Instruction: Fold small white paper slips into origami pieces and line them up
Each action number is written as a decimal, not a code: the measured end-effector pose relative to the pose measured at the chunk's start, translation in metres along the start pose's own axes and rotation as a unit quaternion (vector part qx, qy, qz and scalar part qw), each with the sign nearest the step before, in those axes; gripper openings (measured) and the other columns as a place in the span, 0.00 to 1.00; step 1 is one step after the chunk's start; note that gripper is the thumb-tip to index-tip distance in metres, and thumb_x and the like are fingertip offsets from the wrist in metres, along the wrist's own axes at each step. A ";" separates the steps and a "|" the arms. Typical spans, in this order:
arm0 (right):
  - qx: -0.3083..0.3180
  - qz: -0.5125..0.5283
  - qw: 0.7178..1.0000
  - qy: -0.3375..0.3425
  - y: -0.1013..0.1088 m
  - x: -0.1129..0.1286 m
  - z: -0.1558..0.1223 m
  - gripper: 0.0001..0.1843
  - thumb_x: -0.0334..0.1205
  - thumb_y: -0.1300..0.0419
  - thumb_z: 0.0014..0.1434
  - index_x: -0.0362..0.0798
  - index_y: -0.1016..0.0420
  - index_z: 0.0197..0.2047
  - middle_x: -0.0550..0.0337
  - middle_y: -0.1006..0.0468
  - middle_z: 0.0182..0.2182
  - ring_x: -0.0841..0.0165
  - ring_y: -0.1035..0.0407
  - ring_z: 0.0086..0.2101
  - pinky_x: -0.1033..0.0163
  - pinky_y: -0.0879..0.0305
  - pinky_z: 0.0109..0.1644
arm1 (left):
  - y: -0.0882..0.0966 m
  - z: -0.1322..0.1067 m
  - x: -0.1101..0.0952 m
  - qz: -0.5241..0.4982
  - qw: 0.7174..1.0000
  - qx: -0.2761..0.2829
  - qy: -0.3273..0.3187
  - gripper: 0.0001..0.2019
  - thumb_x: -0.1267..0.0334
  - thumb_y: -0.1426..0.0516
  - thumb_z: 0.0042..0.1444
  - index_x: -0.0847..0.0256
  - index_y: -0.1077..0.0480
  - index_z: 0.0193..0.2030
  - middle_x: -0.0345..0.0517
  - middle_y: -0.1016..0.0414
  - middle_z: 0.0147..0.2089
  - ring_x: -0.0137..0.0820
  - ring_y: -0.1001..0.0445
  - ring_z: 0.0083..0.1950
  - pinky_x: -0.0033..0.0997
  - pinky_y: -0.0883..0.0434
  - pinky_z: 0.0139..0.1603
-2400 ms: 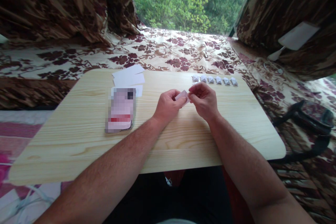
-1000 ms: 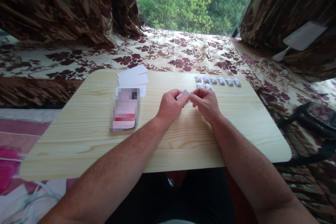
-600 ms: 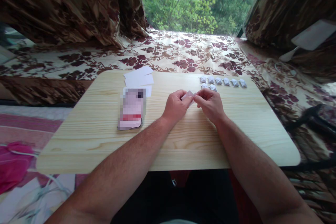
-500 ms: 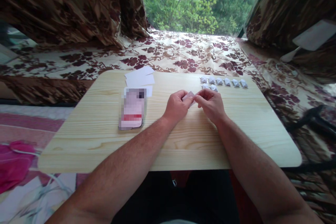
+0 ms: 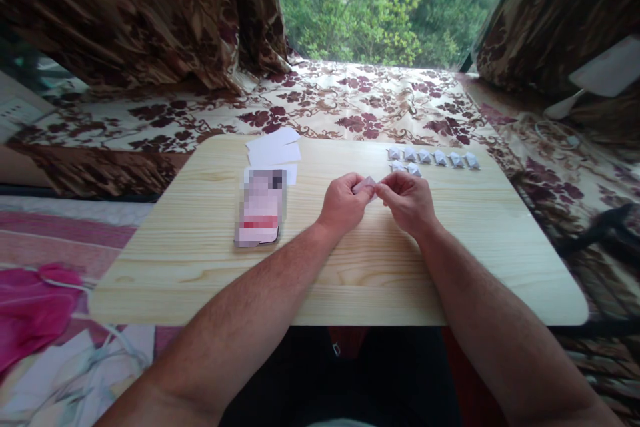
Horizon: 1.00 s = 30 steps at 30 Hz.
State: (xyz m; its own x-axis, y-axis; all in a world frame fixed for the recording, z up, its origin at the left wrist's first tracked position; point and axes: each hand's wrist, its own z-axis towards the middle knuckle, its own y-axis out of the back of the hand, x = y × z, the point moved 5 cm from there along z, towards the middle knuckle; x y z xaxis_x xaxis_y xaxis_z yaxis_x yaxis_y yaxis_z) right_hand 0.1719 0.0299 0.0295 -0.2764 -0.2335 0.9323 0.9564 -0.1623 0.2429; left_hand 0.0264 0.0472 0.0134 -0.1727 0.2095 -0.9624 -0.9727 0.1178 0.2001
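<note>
My left hand (image 5: pixel 344 202) and my right hand (image 5: pixel 410 200) meet over the middle of a pale wooden table (image 5: pixel 350 267). Both pinch a small folded piece of white paper (image 5: pixel 365 185) between thumb and fingertips, just above the tabletop. Most of the paper is hidden by my fingers. Just beyond my right hand lie several small folded white paper shapes (image 5: pixel 434 158) in a row, with two more (image 5: pixel 405 167) in front of the row.
A phone (image 5: pixel 261 207) lies flat left of my hands, with loose white paper sheets (image 5: pixel 274 148) behind it. Flowered cloth (image 5: pixel 350 103) covers the surface past the table, curtains hang at both sides, and a pink cloth (image 5: pixel 30 307) and white cable (image 5: pixel 100 360) lie at the lower left.
My hands have stayed closed on the small paper, with the fingers working it closer together. The view has drifted left, so the table sits further right in the picture.
</note>
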 end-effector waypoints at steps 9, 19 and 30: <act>0.003 0.013 1.000 0.006 0.001 -0.001 0.001 0.08 0.39 0.35 0.52 0.47 0.28 0.25 0.66 0.32 0.17 0.75 0.42 0.20 0.66 0.48 0.24 | -0.001 0.000 -0.002 -0.020 1.000 0.008 -0.006 0.12 0.58 0.40 0.56 0.61 0.32 0.25 0.38 0.32 0.24 0.26 0.37 0.27 0.28 0.41 0.30; 0.006 0.041 0.999 -0.012 0.000 -0.001 0.001 0.09 0.38 0.34 0.50 0.47 0.30 0.23 0.67 0.32 0.17 0.74 0.41 0.20 0.65 0.48 0.24 | -0.001 0.000 -0.002 -0.048 0.999 0.012 -0.001 0.11 0.59 0.40 0.55 0.61 0.31 0.25 0.38 0.33 0.24 0.26 0.38 0.27 0.28 0.40 0.29; 0.025 0.037 0.999 -0.004 -0.003 -0.006 0.002 0.09 0.38 0.35 0.52 0.47 0.30 0.24 0.67 0.32 0.17 0.74 0.41 0.20 0.65 0.49 0.24 | -0.002 0.001 0.001 -0.045 0.999 0.005 0.018 0.11 0.59 0.40 0.53 0.61 0.32 0.24 0.37 0.33 0.23 0.26 0.38 0.27 0.28 0.41 0.29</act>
State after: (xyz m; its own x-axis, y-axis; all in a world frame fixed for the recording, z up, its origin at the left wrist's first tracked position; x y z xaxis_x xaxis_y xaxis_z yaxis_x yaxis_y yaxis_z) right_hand 0.1711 0.0341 0.0241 -0.2040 -0.2346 0.9504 0.9778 -0.0966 0.1861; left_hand 0.0282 0.0481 0.0118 -0.0896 0.1626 -0.9826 -0.9831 0.1439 0.1135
